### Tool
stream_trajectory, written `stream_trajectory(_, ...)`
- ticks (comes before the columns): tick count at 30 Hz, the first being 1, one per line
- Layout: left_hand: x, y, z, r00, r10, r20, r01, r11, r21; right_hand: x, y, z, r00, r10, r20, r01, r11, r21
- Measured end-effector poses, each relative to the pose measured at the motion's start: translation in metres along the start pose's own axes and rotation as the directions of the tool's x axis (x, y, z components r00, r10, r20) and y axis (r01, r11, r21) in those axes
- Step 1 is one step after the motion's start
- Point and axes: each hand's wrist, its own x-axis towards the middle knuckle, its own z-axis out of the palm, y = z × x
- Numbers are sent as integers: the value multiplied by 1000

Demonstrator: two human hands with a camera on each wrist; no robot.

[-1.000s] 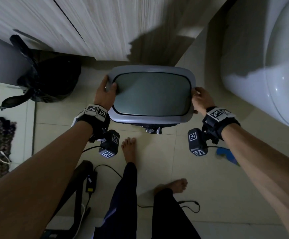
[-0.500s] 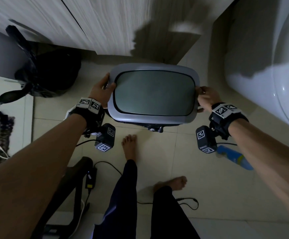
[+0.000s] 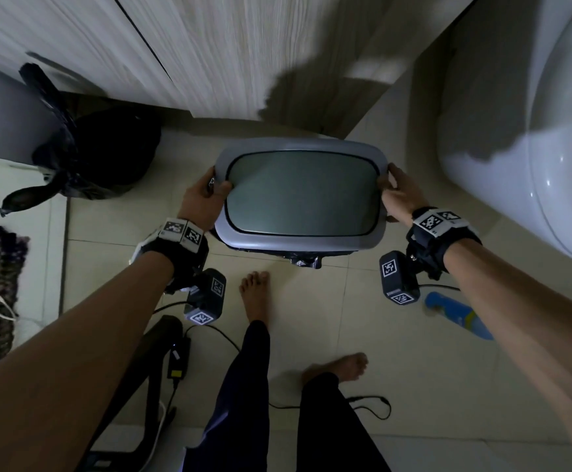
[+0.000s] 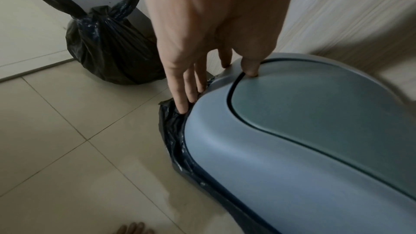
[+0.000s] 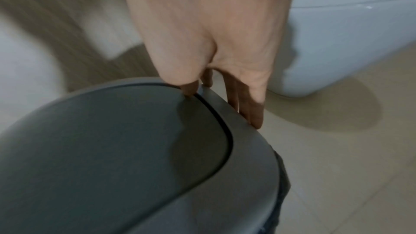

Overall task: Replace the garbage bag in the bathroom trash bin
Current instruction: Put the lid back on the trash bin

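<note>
Grey bin (image 3: 301,233) — left hand (image 3: 198,199), right hand (image 3: 401,197) gripping

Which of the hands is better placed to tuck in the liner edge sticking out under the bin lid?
Left, probably. The left hand has its fingers at the bunched black liner under the bin lid. The right hand grips the opposite side, where little liner shows.
</note>
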Motion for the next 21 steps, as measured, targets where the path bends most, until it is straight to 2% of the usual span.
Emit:
stream_trajectory(4, -8, -11, 4, 997, -73, 38, 74, 997, -27, -3, -1, 4, 991, 85, 107, -103, 981, 166)
stream_trajectory(12, 3, -22, 2, 995, -82, 52, 84, 996, -29, 6, 17, 5, 992, 103, 79, -124, 934, 336)
stream_trajectory(21, 9, -28, 0, 992, -112, 60, 116, 992, -59, 6, 20, 4, 990, 92, 110, -127, 917, 379)
